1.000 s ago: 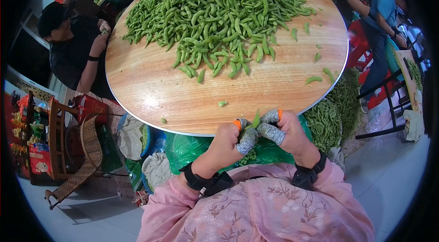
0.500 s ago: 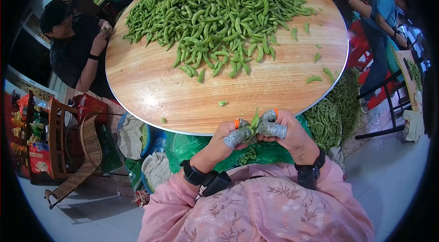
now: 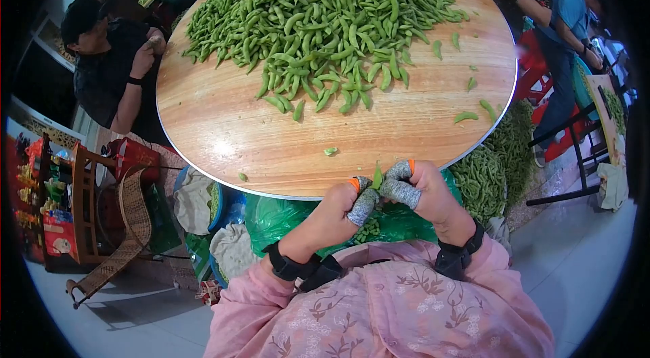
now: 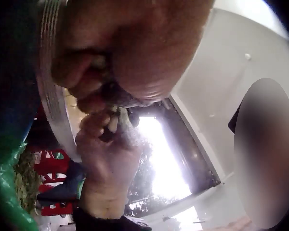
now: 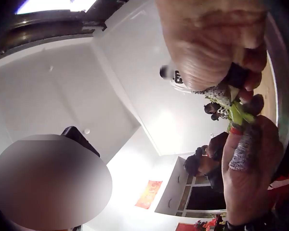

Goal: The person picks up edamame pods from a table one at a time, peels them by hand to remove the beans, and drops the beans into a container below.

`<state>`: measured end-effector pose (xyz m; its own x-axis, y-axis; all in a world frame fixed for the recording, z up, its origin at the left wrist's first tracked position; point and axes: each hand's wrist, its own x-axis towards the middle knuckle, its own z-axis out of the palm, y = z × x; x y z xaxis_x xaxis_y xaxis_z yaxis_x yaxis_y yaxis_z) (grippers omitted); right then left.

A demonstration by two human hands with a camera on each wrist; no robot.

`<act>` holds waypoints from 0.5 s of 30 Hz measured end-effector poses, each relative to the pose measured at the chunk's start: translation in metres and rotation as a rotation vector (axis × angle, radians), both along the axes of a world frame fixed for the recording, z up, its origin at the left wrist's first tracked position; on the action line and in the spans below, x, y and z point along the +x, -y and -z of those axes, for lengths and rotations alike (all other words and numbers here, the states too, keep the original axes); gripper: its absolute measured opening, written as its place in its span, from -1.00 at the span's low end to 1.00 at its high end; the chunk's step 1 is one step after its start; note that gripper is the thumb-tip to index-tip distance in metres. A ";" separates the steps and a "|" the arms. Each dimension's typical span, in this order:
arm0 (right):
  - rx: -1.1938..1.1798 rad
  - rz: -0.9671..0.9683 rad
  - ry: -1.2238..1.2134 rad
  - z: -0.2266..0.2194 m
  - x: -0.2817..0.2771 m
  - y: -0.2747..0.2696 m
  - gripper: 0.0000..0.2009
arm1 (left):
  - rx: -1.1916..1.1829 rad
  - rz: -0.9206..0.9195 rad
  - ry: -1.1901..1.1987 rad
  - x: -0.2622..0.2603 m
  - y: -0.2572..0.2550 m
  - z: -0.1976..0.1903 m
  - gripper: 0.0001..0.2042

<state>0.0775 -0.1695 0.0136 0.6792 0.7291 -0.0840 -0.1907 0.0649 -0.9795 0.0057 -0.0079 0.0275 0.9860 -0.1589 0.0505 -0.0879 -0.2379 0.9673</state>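
Note:
A green soybean pod (image 3: 377, 176) is pinched between both hands just past the table's near edge; part of it is hidden by the fingers. My left hand (image 3: 334, 210) grips it from the left, its thumb in a grey knit finger cover (image 3: 364, 206) with an orange band nearby. From the other side my right hand (image 3: 437, 199) pinches it, also wearing grey finger covers (image 3: 401, 191). In the right wrist view the green pod (image 5: 240, 114) shows between the fingertips of the two hands. Under the hands, small green pieces (image 3: 367, 230) lie on green plastic (image 3: 271, 221).
A large heap of green pods (image 3: 325, 19) covers the far part of the oval wooden table (image 3: 271, 148). More pods (image 3: 479, 179) fill the floor at right. Cloth-covered tubs (image 3: 193, 206) stand at left, near a wicker chair (image 3: 132, 222). Other people (image 3: 108, 67) work around.
Both hands shift slightly and their fingers turn around the pod. Half a second ago the covered thumbs pointed more outward; now they angle inward again. The pod stays between them.

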 end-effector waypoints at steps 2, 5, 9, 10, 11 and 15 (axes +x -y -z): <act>-0.080 0.046 0.058 -0.002 0.003 0.003 -0.95 | 0.014 0.034 0.023 -0.001 -0.005 0.004 -0.88; -0.124 0.091 0.112 0.000 0.004 0.007 -0.95 | 0.335 -0.009 0.110 -0.003 -0.013 0.012 -0.89; -0.158 0.037 0.277 -0.008 -0.004 0.001 -0.94 | 0.082 -0.126 -0.153 0.008 -0.007 -0.002 -0.87; -0.209 0.005 0.329 -0.009 -0.004 0.001 -0.95 | 0.131 -0.088 -0.182 0.010 -0.007 -0.003 -0.84; -0.258 -0.028 0.381 -0.010 -0.004 0.000 -0.95 | 0.135 -0.110 -0.183 0.011 -0.008 -0.004 -0.84; -0.118 -0.070 0.036 -0.003 -0.002 0.005 -0.95 | 0.052 0.084 -0.135 0.011 -0.013 -0.004 -0.86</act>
<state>0.0754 -0.1746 0.0166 0.6313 0.7612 -0.1486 -0.1558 -0.0633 -0.9858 0.0170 0.0050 0.0313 0.9664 -0.2401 -0.0921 0.0204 -0.2855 0.9582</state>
